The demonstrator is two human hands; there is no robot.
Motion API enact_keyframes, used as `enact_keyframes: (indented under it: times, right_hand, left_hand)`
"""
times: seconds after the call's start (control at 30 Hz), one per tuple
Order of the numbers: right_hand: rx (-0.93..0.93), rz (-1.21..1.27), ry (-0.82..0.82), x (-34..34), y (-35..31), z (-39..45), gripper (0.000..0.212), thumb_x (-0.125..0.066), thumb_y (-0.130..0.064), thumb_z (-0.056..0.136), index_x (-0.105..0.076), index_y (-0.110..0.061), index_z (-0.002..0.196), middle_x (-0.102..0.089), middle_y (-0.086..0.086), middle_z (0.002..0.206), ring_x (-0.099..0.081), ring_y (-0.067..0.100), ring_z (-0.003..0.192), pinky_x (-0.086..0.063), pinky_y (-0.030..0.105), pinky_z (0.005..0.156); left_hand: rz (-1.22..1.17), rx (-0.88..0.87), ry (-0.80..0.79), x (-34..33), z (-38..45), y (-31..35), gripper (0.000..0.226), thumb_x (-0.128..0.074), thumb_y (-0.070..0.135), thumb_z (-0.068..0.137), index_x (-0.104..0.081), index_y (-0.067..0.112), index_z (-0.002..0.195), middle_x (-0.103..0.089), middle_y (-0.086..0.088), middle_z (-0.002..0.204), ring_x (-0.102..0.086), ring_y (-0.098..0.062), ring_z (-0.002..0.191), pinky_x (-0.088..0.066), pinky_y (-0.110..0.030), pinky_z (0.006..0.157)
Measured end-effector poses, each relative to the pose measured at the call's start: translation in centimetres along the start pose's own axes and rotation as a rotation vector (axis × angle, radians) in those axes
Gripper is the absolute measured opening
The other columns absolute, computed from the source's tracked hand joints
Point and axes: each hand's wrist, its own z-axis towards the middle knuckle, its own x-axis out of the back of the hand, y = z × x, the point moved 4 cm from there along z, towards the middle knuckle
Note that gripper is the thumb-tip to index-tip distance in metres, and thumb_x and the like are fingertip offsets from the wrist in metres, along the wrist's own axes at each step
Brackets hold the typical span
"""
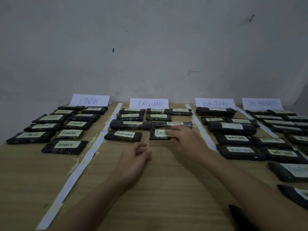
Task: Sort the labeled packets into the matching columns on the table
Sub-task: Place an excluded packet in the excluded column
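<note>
Right hand: fingers grasping the EXCLUDED packet, setting it down.
Left hand: released, loosely curled, holding nothing.
Risk: packet nudges the neighbour packet, skewing the row.

a scuffed grey wall stands behind, and a dark object lies at the near edge.

We see two bare forearms, no sleeves reaching the wrists. Our hands, left hand and right hand, wear no gloves, rings or watch.
</note>
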Motion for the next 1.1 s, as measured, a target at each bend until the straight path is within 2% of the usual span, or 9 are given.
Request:
enact_keyframes:
  times: [0.13,0.27,0.37,0.47,0.63,0.83,0.93,1.03,1.1]
  right_hand:
    - [-0.095,0.011,-0.074,-2.6,0.4,2.3,0.031,-0.050,-0.014,0.092,-0.055,-0.018,0.122,-0.054,0.005,0.122,-0.046,0.025,0.115,-0.045,0.043,0.090]
    - [-0.128,-0.035,-0.166,-4.2,0.4,2.9,0.028,-0.043,-0.014,0.093,-0.054,-0.016,0.119,-0.050,0.009,0.126,-0.048,0.027,0.112,-0.046,0.040,0.088]
    - [-0.108,-0.043,-0.167,-3.6,0.4,2.5,0.033,-0.041,-0.019,0.095,-0.049,-0.018,0.128,-0.043,0.007,0.139,-0.043,0.025,0.123,-0.042,0.039,0.096]
    - [-0.064,0.014,-0.165,-1.5,0.4,0.8,0.040,-0.038,-0.022,0.097,-0.039,-0.019,0.138,-0.038,0.002,0.145,-0.037,0.021,0.130,-0.035,0.037,0.104]
    - [-0.004,-0.027,-0.210,2.7,1.8,-4.1,0.041,-0.033,-0.025,0.100,-0.036,-0.018,0.140,-0.037,-0.001,0.146,-0.033,0.014,0.133,-0.026,0.027,0.107]
    - [-0.092,-0.065,-0.221,7.0,4.2,-12.6,0.041,-0.036,-0.025,0.099,-0.037,-0.023,0.140,-0.038,-0.005,0.145,-0.034,0.010,0.132,-0.024,0.022,0.106]
    - [-0.053,-0.080,-0.188,8.6,4.6,-16.7,0.038,-0.039,-0.021,0.098,-0.045,-0.020,0.135,-0.046,-0.003,0.139,-0.040,0.011,0.128,-0.028,0.023,0.109]
    - [-0.034,-0.112,-0.149,9.7,4.3,-20.5,0.036,-0.038,-0.024,0.096,-0.054,-0.016,0.128,-0.057,-0.001,0.129,-0.047,0.011,0.120,-0.030,0.018,0.103]
    - [-0.030,-0.111,-0.112,10.0,3.9,-22.6,0.039,-0.034,-0.029,0.095,-0.057,-0.015,0.124,-0.061,0.002,0.124,-0.049,0.012,0.117,-0.040,0.026,0.101]
  left_hand:
    - [0.153,-0.123,-0.023,-0.3,-0.6,-0.1,0.026,-0.058,0.011,0.088,-0.055,0.019,0.113,-0.065,0.003,0.101,-0.061,-0.006,0.095,-0.046,-0.004,0.073]
    - [0.283,-0.253,-0.070,-0.7,-0.9,0.2,0.028,-0.058,0.011,0.087,-0.055,0.024,0.111,-0.063,0.010,0.100,-0.058,0.002,0.093,-0.042,-0.001,0.076]
    - [0.395,-0.349,-0.097,-0.9,-1.1,0.5,0.028,-0.056,0.015,0.088,-0.054,0.025,0.115,-0.060,0.014,0.103,-0.055,0.007,0.095,-0.039,0.001,0.077]
    - [0.544,-0.416,-0.166,-1.6,-1.2,0.7,0.034,-0.053,0.024,0.091,-0.050,0.025,0.125,-0.055,0.014,0.117,-0.052,0.006,0.102,-0.038,-0.001,0.081]
    - [0.812,-0.611,-0.353,-4.8,-2.2,1.5,0.043,-0.037,0.040,0.094,-0.044,0.023,0.133,-0.048,0.008,0.134,-0.045,-0.006,0.119,-0.034,-0.017,0.099]
    - [0.962,-0.752,-0.551,-9.9,-5.0,2.8,0.076,-0.006,0.058,0.078,-0.036,0.025,0.139,-0.038,0.006,0.145,-0.033,-0.009,0.131,-0.016,-0.016,0.103]
    - [0.982,-0.808,-0.647,-11.8,-6.9,3.5,0.077,-0.001,0.060,0.077,-0.031,0.029,0.141,-0.033,0.010,0.148,-0.026,-0.004,0.134,-0.013,-0.021,0.110]
    - [0.979,-0.868,-0.709,-12.7,-8.8,3.8,0.074,-0.002,0.059,0.079,-0.027,0.031,0.142,-0.031,0.013,0.148,-0.022,0.000,0.134,-0.009,-0.020,0.111]
    - [0.972,-0.903,-0.727,-13.0,-9.9,3.7,0.070,-0.007,0.060,0.081,-0.025,0.033,0.143,-0.030,0.014,0.148,-0.021,0.002,0.133,-0.007,-0.016,0.110]
